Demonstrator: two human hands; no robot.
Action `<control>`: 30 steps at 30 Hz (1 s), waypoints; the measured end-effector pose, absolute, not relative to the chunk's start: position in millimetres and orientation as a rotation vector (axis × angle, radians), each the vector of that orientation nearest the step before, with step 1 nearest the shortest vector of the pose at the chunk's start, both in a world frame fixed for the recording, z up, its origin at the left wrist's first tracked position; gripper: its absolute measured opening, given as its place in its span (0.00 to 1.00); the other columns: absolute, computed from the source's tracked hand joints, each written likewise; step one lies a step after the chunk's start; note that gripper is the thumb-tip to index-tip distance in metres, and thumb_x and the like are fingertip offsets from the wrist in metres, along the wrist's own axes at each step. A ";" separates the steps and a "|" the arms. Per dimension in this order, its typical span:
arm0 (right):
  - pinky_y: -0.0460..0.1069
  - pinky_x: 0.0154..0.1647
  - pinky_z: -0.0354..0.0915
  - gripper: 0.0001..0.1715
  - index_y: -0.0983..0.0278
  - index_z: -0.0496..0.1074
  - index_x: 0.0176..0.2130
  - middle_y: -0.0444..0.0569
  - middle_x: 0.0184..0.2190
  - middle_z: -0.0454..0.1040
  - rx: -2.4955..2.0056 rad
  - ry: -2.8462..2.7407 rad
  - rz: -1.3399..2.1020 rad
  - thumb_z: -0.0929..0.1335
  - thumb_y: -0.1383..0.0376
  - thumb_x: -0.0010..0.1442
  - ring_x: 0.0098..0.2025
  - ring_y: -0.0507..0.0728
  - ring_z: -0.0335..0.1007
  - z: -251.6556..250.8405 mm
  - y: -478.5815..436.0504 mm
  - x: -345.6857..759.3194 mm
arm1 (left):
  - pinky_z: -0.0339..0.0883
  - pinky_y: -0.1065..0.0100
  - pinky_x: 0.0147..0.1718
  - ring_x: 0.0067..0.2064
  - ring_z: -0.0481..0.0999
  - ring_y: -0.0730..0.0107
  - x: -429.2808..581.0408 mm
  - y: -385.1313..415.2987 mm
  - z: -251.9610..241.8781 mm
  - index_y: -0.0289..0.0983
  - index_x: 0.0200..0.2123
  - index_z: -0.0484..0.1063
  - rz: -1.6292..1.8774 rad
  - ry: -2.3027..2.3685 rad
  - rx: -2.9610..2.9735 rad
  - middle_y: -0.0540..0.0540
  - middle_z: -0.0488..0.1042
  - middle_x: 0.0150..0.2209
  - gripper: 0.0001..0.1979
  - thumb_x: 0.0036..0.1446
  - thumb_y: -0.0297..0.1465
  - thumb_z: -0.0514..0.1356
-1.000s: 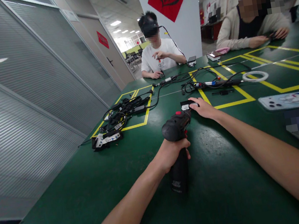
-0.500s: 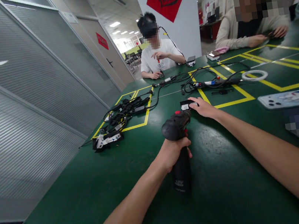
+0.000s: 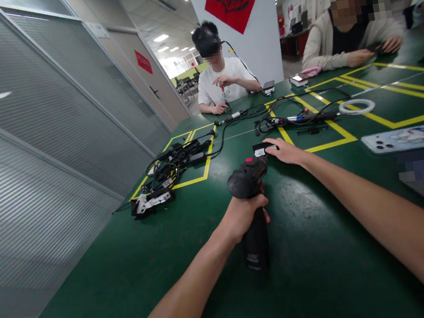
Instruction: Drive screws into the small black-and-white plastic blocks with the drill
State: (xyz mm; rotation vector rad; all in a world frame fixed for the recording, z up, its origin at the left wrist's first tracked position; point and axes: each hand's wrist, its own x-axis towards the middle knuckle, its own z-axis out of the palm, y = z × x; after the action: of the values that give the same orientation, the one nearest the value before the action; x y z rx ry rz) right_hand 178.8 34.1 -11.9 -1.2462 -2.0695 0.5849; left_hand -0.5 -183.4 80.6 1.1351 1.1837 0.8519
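My left hand (image 3: 245, 219) is wrapped round the handle of a black cordless drill (image 3: 245, 183) with a red switch on top. The drill's nose points away from me, at a small black box-like piece with a white label (image 3: 259, 152). My right hand (image 3: 284, 151) grips that piece from its right side, fingertips closed on its edge. Whether the drill's tip touches the piece is hidden behind the drill body.
On the green table (image 3: 151, 263) lie tangled black cables (image 3: 183, 158), a black and white part (image 3: 152, 202), a cabled tool (image 3: 301, 119), a white ring (image 3: 356, 107) and a phone (image 3: 408, 138). Two people sit across the table.
The whole view has shifted slightly to the left. Both hands keep their grips, and the drill and the labelled piece stay in nearly the same place relative to each other.
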 end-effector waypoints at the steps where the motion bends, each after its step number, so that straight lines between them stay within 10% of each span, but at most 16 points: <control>1: 0.52 0.48 0.61 0.26 0.57 0.64 0.57 0.52 0.41 0.67 -1.246 -2.061 0.586 0.61 0.55 0.61 0.41 0.58 0.67 -11.6 33.8 178.0 | 0.63 0.71 0.19 0.18 0.70 0.74 -0.3 -182.7 81.6 0.35 0.32 0.63 0.851 1.187 1.131 0.53 0.65 0.24 0.09 0.44 0.25 0.58; 30: 0.54 0.54 0.59 0.26 0.58 0.63 0.58 0.52 0.46 0.64 -1.240 -1.988 0.601 0.59 0.57 0.62 0.48 0.61 0.66 -13.2 29.7 169.4 | 0.61 0.72 0.19 0.18 0.70 0.75 2.2 -180.2 84.1 0.36 0.29 0.63 0.859 1.192 1.132 0.53 0.65 0.23 0.06 0.44 0.25 0.57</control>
State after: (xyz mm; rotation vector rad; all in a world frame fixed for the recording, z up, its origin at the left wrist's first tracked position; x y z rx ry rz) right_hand 169.4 29.7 -13.2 -1.2400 -1.9884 0.6009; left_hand 2.2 -180.2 84.1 1.1322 1.1925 0.8593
